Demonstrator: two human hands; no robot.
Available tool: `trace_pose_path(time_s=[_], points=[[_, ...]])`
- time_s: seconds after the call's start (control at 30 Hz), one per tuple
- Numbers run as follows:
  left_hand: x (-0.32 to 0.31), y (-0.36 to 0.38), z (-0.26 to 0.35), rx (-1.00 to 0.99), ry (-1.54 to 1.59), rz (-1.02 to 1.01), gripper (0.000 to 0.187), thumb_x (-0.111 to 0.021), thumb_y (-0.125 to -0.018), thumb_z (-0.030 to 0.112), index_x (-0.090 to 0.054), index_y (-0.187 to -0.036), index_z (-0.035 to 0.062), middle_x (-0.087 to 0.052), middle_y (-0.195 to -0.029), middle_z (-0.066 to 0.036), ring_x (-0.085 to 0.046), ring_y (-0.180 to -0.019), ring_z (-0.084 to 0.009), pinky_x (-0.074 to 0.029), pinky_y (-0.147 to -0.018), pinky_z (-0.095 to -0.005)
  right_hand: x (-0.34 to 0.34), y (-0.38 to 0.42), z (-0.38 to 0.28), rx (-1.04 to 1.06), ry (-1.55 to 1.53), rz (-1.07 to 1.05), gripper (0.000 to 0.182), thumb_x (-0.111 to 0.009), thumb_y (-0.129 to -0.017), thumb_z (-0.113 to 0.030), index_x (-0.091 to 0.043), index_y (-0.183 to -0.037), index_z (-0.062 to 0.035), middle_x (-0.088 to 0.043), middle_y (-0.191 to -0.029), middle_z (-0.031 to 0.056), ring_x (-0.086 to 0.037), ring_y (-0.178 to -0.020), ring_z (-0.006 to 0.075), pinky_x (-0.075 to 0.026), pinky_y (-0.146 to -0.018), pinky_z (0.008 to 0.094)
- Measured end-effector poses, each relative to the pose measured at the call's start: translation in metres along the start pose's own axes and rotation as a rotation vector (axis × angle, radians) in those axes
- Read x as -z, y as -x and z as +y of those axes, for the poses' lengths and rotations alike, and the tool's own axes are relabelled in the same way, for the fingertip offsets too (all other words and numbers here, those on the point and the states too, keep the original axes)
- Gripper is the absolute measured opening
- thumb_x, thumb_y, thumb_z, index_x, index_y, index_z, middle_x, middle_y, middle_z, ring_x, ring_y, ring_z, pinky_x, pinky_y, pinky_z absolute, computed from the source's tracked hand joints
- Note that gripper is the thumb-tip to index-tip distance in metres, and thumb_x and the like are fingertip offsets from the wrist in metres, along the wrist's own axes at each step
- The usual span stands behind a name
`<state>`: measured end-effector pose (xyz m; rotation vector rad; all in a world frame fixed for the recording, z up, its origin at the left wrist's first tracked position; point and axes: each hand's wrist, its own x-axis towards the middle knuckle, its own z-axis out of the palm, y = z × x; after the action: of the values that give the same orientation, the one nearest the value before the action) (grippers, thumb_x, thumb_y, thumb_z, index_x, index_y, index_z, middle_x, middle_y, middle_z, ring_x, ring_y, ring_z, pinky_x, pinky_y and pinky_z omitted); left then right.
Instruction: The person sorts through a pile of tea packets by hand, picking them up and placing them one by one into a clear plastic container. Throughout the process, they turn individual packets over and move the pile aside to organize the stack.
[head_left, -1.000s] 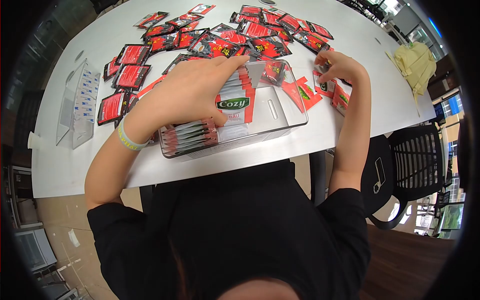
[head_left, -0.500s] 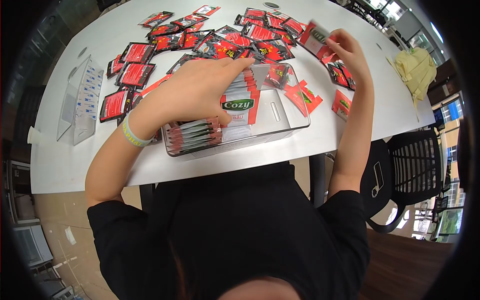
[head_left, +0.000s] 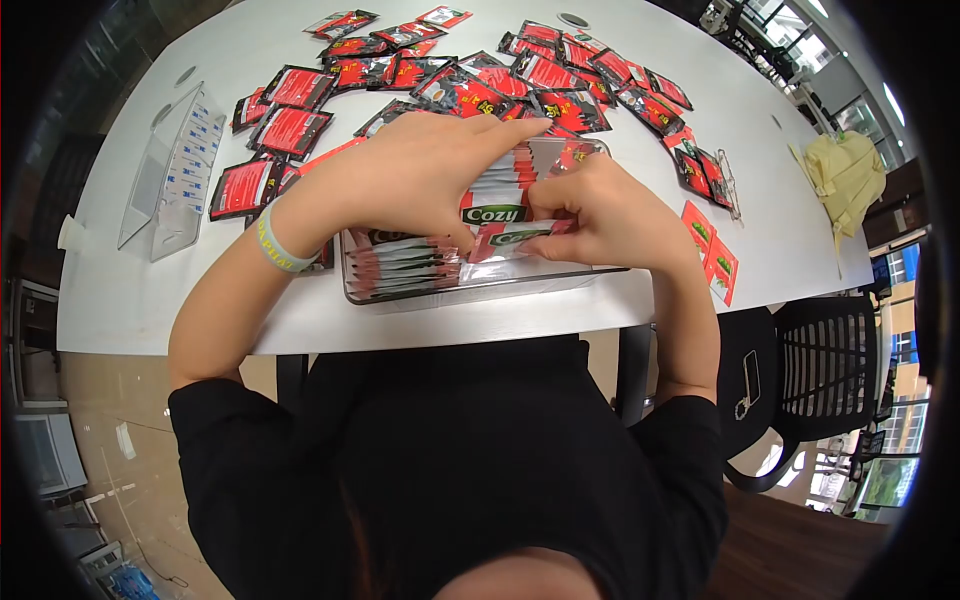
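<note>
A clear plastic box (head_left: 440,296) near the table's front edge holds rows of red and white sachets (head_left: 405,272). My right hand (head_left: 600,215) reaches into the box, its thumb and fingers closed on a Cozy sachet (head_left: 515,238). That sachet is tilted in front of another upright Cozy sachet (head_left: 494,207). My left hand (head_left: 425,175) spreads over the left part of the box, thumb against the sachets and forefinger stretched toward the back rim. It hides part of the rows.
Many red and black packets (head_left: 470,92) lie scattered across the back and left of the white table (head_left: 130,310). Red sachets (head_left: 718,268) lie at right. An empty clear container (head_left: 180,185) stands far left, a yellow bag (head_left: 845,180) far right. A black chair (head_left: 825,365) is beside the table.
My right hand has come from the back right down into the box with its sachet. My left hand stays over the box. The view has shifted slightly.
</note>
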<state>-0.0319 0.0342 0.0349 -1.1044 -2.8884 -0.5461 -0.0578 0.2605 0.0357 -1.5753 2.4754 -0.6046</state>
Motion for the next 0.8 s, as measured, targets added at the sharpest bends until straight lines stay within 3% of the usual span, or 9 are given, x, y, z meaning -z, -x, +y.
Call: trace_pose_path(time_s=[0.27,0.37,0.43,0.5,0.57,0.6,0.63,0.73,0.8], points=[[0.017,0.002,0.003,-0.005,0.156,-0.095,0.116,-0.076,-0.051,0.025,-0.024,-0.154,0.011,-0.058,-0.122,-0.023,-0.063,-0.081,-0.0336,-0.05,-0.074,-0.0379,-0.014,-0.001,-0.013,-0.108,0.42,0.092,0.043,-0.077,-0.07,-0.045,-0.066,-0.062,-0.0039,-0.058,-0.053,0.0104,-0.062,-0.053,0.0296,-0.048,-0.051,0.0392],[0.016,0.002,0.004,0.015,0.24,-0.162,0.114,-0.079,-0.052,0.026,-0.027,-0.152,0.011,-0.058,-0.123,-0.022,-0.063,-0.09,-0.0333,-0.05,-0.079,-0.038,-0.017,-0.001,-0.027,-0.172,0.539,0.095,0.05,-0.075,-0.071,-0.052,-0.064,-0.057,-0.0048,-0.058,-0.052,0.0098,-0.061,-0.051,0.0293,-0.047,-0.048,0.0389],[0.002,0.001,0.004,-0.043,0.036,-0.035,0.11,-0.082,-0.054,0.026,-0.031,-0.15,0.0108,-0.058,-0.123,-0.019,-0.06,-0.1,-0.0327,-0.048,-0.086,-0.0384,-0.018,0.001,-0.028,-0.201,0.57,0.113,0.052,-0.075,-0.071,-0.054,-0.063,-0.055,-0.0052,-0.058,-0.052,0.0096,-0.061,-0.05,0.0293,-0.046,-0.047,0.0385],[-0.002,0.001,0.007,-0.05,0.009,-0.015,0.108,-0.082,-0.055,0.025,-0.033,-0.15,0.011,-0.058,-0.122,-0.018,-0.059,-0.104,-0.0327,-0.047,-0.088,-0.0386,-0.019,0.002,-0.024,-0.163,0.594,0.154,0.056,-0.077,-0.068,-0.059,-0.065,-0.062,-0.0049,-0.054,-0.049,0.0058,-0.058,-0.047,0.023,-0.042,-0.045,0.0343],[-0.006,0.001,0.006,-0.06,-0.016,0.001,0.105,-0.082,-0.056,0.023,-0.034,-0.149,0.0111,-0.058,-0.122,-0.017,-0.058,-0.107,-0.0328,-0.046,-0.091,-0.0388,-0.011,0.007,-0.016,-0.082,0.449,0.226,0.056,-0.077,-0.068,-0.059,-0.064,-0.061,-0.0049,-0.055,-0.05,0.0068,-0.059,-0.048,0.0244,-0.043,-0.046,0.0348],[-0.007,0.001,0.005,-0.1,-0.063,0.044,0.104,-0.082,-0.056,0.02,-0.034,-0.148,0.0101,-0.058,-0.115,-0.014,-0.06,-0.101,-0.0298,-0.049,-0.083,-0.0376,-0.003,0.011,-0.009,0.0,0.309,0.294,0.056,-0.076,-0.068,-0.059,-0.063,-0.06,-0.0048,-0.057,-0.051,0.0078,-0.06,-0.048,0.0258,-0.045,-0.047,0.0353],[-0.008,0.0,0.004,-0.142,-0.107,0.088,0.103,-0.082,-0.056,0.017,-0.034,-0.147,0.0091,-0.059,-0.108,-0.011,-0.061,-0.095,-0.0267,-0.052,-0.075,-0.0363,0.008,0.019,0.002,0.016,0.152,0.328,0.052,-0.081,-0.066,-0.054,-0.064,-0.062,-0.0051,-0.055,-0.051,0.0059,-0.056,-0.046,0.0206,-0.042,-0.046,0.031],[-0.007,0.0,0.005,-0.106,-0.125,0.065,0.102,-0.081,-0.057,0.018,-0.035,-0.147,0.0109,-0.058,-0.106,-0.011,-0.062,-0.093,-0.0273,-0.052,-0.075,-0.0361,0.042,0.048,0.035,-0.196,-0.187,0.528,0.031,-0.083,-0.073,-0.027,-0.065,-0.075,-0.0025,-0.054,-0.057,-0.0041,-0.046,-0.051,0.0045,-0.034,-0.048,0.0214],[-0.002,-0.001,0.011,-0.05,-0.114,0.004,0.103,-0.081,-0.057,0.02,-0.034,-0.148,0.0118,-0.059,-0.11,-0.012,-0.062,-0.095,-0.0274,-0.052,-0.077,-0.0362,0.059,0.066,0.064,-0.396,-0.17,0.412,0.035,-0.085,-0.069,-0.025,-0.067,-0.092,-0.0059,-0.06,-0.072,-0.002,-0.05,-0.063,0.0072,-0.039,-0.055,0.0232]])
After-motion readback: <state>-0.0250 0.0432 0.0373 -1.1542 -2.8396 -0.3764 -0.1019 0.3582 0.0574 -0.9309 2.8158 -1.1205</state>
